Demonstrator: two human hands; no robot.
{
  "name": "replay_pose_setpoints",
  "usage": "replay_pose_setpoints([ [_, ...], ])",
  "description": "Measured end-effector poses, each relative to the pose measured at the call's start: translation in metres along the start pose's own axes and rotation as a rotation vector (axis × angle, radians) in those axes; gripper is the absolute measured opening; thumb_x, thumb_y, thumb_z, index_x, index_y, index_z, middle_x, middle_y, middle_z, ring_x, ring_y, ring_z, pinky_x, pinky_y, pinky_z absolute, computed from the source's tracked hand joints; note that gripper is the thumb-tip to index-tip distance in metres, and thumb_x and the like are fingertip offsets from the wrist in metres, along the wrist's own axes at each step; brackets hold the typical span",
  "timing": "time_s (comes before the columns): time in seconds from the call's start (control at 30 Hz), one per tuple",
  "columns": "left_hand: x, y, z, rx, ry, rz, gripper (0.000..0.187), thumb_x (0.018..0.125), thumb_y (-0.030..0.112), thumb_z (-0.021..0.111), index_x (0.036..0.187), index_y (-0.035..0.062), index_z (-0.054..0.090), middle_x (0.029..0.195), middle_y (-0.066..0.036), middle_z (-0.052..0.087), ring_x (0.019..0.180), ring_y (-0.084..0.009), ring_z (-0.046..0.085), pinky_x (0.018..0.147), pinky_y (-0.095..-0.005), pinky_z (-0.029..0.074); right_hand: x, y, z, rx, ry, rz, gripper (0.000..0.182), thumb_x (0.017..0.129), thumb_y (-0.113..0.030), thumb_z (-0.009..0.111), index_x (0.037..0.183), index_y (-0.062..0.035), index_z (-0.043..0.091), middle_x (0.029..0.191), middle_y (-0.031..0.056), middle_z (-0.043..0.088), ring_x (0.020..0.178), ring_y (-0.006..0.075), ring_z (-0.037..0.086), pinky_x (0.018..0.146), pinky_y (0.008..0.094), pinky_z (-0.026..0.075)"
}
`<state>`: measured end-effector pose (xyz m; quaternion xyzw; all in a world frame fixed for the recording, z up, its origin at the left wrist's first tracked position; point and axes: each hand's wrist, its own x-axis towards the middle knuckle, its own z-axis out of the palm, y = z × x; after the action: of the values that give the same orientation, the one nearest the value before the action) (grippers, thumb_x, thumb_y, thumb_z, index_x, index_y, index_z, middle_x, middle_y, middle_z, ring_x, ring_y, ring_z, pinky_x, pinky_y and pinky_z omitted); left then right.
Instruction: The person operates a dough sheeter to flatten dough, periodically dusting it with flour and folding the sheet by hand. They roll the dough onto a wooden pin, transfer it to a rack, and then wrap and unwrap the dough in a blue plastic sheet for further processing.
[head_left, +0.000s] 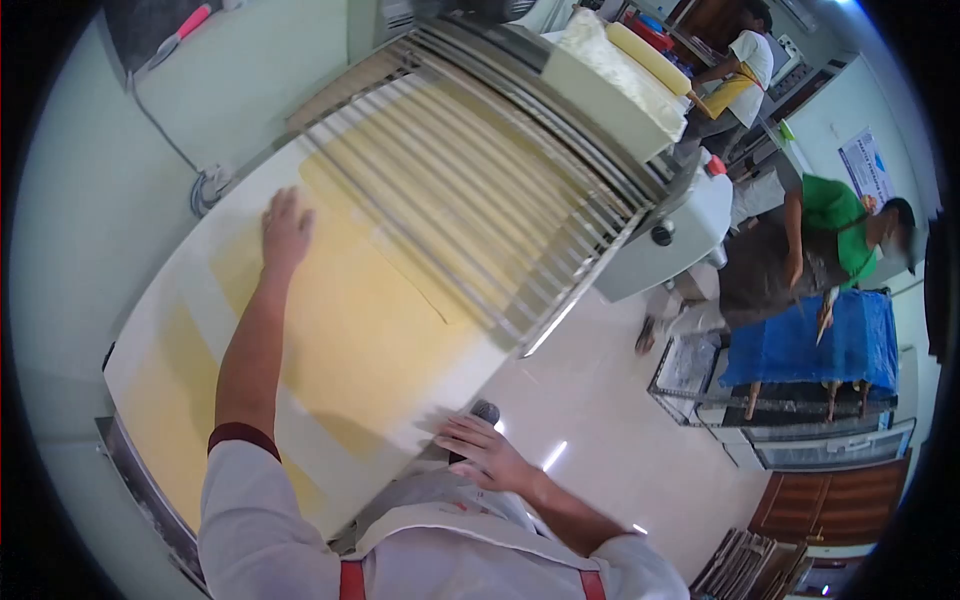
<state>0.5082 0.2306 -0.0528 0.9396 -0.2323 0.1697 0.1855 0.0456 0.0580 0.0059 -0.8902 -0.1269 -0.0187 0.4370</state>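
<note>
The left hand (287,228) lies flat, fingers spread, on the dough sheet (350,330); the right hand's (487,452) grip closes around a lever knob (486,410) at the sheet's near edge.

One dough sheet (350,330) lies on one worktop (170,300), running under one set of metal bars (480,210). Two hands show: left hand (287,228), right hand (487,453). Two other people stand far right: one in green (830,225), one in white (745,60).
</note>
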Motion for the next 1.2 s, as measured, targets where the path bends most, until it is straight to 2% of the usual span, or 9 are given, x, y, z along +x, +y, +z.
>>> replay_pose_setpoints([
  [0.2,-0.033,0.103,0.002,-0.381,0.313,-0.445,0.048,0.086,0.014,0.057,0.13,0.0009,0.043,0.138,-0.017,0.042,0.129,-0.0314,0.037,0.108,-0.0396,0.028,-0.203,0.072,-0.146,-0.055,0.649,0.668,0.018,0.084,0.0,0.056,0.099,-0.0018,0.066,0.097,0.0139,0.068,0.096,0.0271,0.064,0.086,0.0347,0.047],
  [0.3,-0.018,0.213,-0.02,-0.503,0.418,-0.306,0.042,0.086,0.01,0.056,0.126,0.0011,0.047,0.136,-0.015,0.044,0.129,-0.0302,0.038,0.108,-0.0388,0.027,-0.257,0.111,-0.253,-0.222,0.89,0.738,0.016,0.091,-0.006,0.051,0.095,0.0044,0.063,0.092,0.0145,0.067,0.09,0.0212,0.064,0.085,0.0326,0.047],
  [0.5,0.027,0.468,-0.067,-0.671,0.234,0.252,0.037,0.086,0.012,0.055,0.122,0.0017,0.05,0.136,-0.015,0.045,0.133,-0.0293,0.033,0.11,-0.0418,0.02,-0.19,0.183,-0.449,-0.119,1.266,0.275,0.018,0.091,-0.003,0.051,0.101,0.0053,0.063,0.09,0.0113,0.066,0.089,0.0175,0.062,0.081,0.0284,0.048],
  [0.67,0.037,0.597,-0.055,-0.616,0.248,0.424,0.041,0.086,0.017,0.056,0.122,0.0007,0.05,0.134,-0.019,0.045,0.132,-0.0343,0.034,0.109,-0.0456,0.024,-0.128,0.313,-0.578,0.133,1.239,0.09,0.019,0.092,-0.004,0.051,0.104,0.0052,0.062,0.095,0.0115,0.065,0.091,0.0176,0.061,0.084,0.0283,0.047],
  [0.77,0.041,0.64,-0.039,-0.751,0.258,0.189,0.052,0.091,0.03,0.05,0.13,-0.0023,0.04,0.14,-0.019,0.037,0.134,-0.0332,0.03,0.109,-0.0457,0.024,-0.137,0.414,-0.641,-0.119,1.005,0.311,0.02,0.092,-0.007,0.051,0.104,0.0052,0.061,0.095,0.0109,0.065,0.089,0.0165,0.061,0.082,0.0282,0.048],
  [0.87,0.047,0.663,-0.021,-0.738,0.31,-0.022,0.061,0.094,0.038,0.047,0.135,-0.0051,0.033,0.143,-0.019,0.032,0.133,-0.0325,0.03,0.108,-0.0438,0.026,-0.167,0.501,-0.66,0.076,0.967,0.431,0.018,0.092,-0.007,0.053,0.102,0.0046,0.061,0.091,0.0096,0.065,0.085,0.0154,0.061,0.079,0.0277,0.048],
  [1.07,0.054,0.681,-0.019,-0.636,0.429,-0.391,0.054,0.096,0.032,0.043,0.134,-0.0058,0.036,0.141,-0.02,0.036,0.13,-0.0287,0.035,0.107,-0.0421,0.029,-0.119,0.608,-0.687,0.032,0.688,0.466,0.017,0.087,-0.003,0.056,0.102,0.0054,0.061,0.089,0.0083,0.064,0.079,0.0137,0.06,0.072,0.0254,0.048],
  [1.13,0.048,0.693,-0.023,-0.543,0.44,-0.501,0.052,0.097,0.031,0.041,0.133,-0.0058,0.038,0.139,-0.019,0.039,0.129,-0.0273,0.037,0.107,-0.0421,0.028,-0.075,0.643,-0.714,-0.168,0.645,0.36,0.021,0.086,-0.004,0.057,0.106,0.0039,0.06,0.09,0.0121,0.064,0.08,0.0195,0.062,0.074,0.0296,0.048],
  [1.2,0.046,0.707,-0.025,-0.45,0.431,-0.538,0.053,0.097,0.034,0.039,0.133,-0.0054,0.039,0.139,-0.019,0.04,0.13,-0.0264,0.036,0.109,-0.0424,0.025,-0.012,0.657,-0.757,-0.344,0.585,0.258,0.027,0.086,-0.014,0.06,0.109,0.0014,0.059,0.106,0.0212,0.061,0.095,0.0364,0.058,0.08,0.042,0.047],
])
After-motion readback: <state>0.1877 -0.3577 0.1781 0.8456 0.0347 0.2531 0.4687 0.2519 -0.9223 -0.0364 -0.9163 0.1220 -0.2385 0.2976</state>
